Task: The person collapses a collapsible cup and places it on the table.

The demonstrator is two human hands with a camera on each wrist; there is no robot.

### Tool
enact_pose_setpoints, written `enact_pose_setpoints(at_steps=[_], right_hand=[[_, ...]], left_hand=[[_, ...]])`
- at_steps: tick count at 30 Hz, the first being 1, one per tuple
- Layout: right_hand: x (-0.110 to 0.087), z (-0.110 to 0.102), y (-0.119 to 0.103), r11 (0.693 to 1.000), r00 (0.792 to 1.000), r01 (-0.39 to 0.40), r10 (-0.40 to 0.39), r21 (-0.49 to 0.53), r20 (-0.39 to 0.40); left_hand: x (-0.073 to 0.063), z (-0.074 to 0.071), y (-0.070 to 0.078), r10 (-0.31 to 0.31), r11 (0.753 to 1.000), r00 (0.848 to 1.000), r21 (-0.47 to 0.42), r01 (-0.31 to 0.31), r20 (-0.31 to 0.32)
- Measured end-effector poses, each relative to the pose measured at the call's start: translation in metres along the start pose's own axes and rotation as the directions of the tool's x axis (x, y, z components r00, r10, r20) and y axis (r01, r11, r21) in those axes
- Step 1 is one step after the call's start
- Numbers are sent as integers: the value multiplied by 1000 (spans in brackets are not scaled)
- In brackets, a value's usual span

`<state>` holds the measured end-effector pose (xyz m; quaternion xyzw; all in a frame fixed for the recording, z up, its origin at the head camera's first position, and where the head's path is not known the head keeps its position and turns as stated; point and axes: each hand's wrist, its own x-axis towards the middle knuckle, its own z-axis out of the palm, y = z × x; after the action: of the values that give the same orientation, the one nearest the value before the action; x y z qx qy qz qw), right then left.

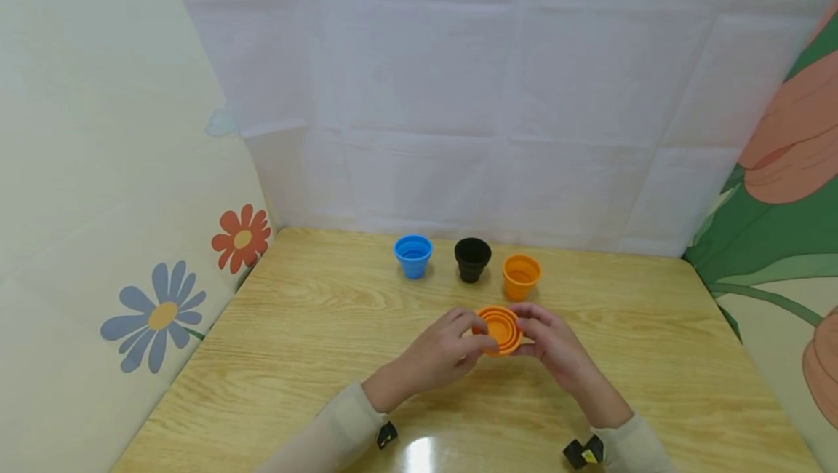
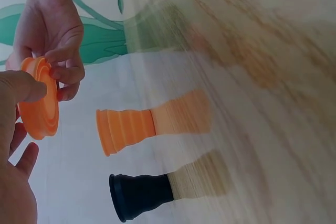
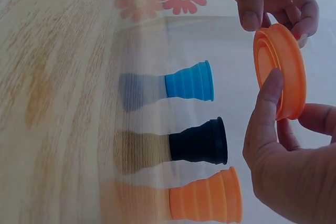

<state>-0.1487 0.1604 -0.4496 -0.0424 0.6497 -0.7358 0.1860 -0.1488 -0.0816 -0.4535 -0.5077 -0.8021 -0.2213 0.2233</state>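
Note:
An orange collapsible cup (image 1: 500,332), folded flat into rings, is held above the table between both hands. My left hand (image 1: 440,351) grips its left rim; in the left wrist view the thumb (image 2: 32,91) lies across the cup's face. On the opposite side, my right hand (image 1: 558,354) pinches the rim between thumb and fingers. A second orange cup (image 1: 521,278), fully extended, stands upright just beyond the hands. To its left are a black collapsible cup (image 1: 472,260) and a blue one (image 1: 413,256), also extended and upright.
The wooden table (image 1: 275,356) has a glossy surface that mirrors the cups. A white cloth (image 1: 419,94) hangs behind it. Flower-printed cloths border the left and right sides. Dark devices (image 1: 388,434) are strapped at both wrists.

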Motion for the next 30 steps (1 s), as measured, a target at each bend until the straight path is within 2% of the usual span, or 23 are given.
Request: enact_pose_setpoints(at_steps=[3, 6, 9, 11, 13, 14, 17, 19, 22, 26, 28, 30], right_hand=[[0, -1, -1, 1000, 1000, 2, -2, 1, -19], [0, -2, -1, 1000, 1000, 7, -7, -3, -29], [0, -3, -1, 1000, 999, 8, -8, -8, -33], [0, -4, -2, 1000, 999, 5, -6, -9, -39], [1, -4, -2, 1000, 999, 1, -1, -6, -49], [1, -4, -2, 1000, 999, -2, 1, -7, -55], [0, -5, -3, 1000, 997, -7, 5, -15, -79], [0, -5, -3, 1000, 996, -7, 4, -24, -94], [-1, -6, -4, 1000, 994, -2, -1, -31, -106], [0, -8, -4, 1000, 994, 7, -9, -21, -110], [1, -9, -3, 1000, 994, 9, -10, -14, -111], [1, -10, -3, 1000, 993, 10, -11, -11, -116]], left_hand=[[-1, 0, -3, -2, 1000, 1000, -29, 1, -30], [-3, 2, -7, -36, 996, 997, -86, 30, -68], [-3, 2, -8, -103, 982, 989, -167, 84, -109], [-3, 2, -8, -176, 959, 978, -243, 144, -115], [-1, 1, -8, -266, 913, 959, -345, 219, -94], [0, 1, -8, -315, 880, 946, -397, 261, -75], [3, 0, -8, -444, 760, 896, -530, 376, -1], [6, 1, -9, -506, 691, 861, -574, 440, 50], [8, 2, -9, -574, 607, 811, -604, 517, 118], [11, 6, -10, -632, 518, 753, -623, 586, 183], [12, 9, -11, -647, 472, 734, -648, 598, 206], [13, 13, -11, -651, 431, 725, -676, 598, 226]])
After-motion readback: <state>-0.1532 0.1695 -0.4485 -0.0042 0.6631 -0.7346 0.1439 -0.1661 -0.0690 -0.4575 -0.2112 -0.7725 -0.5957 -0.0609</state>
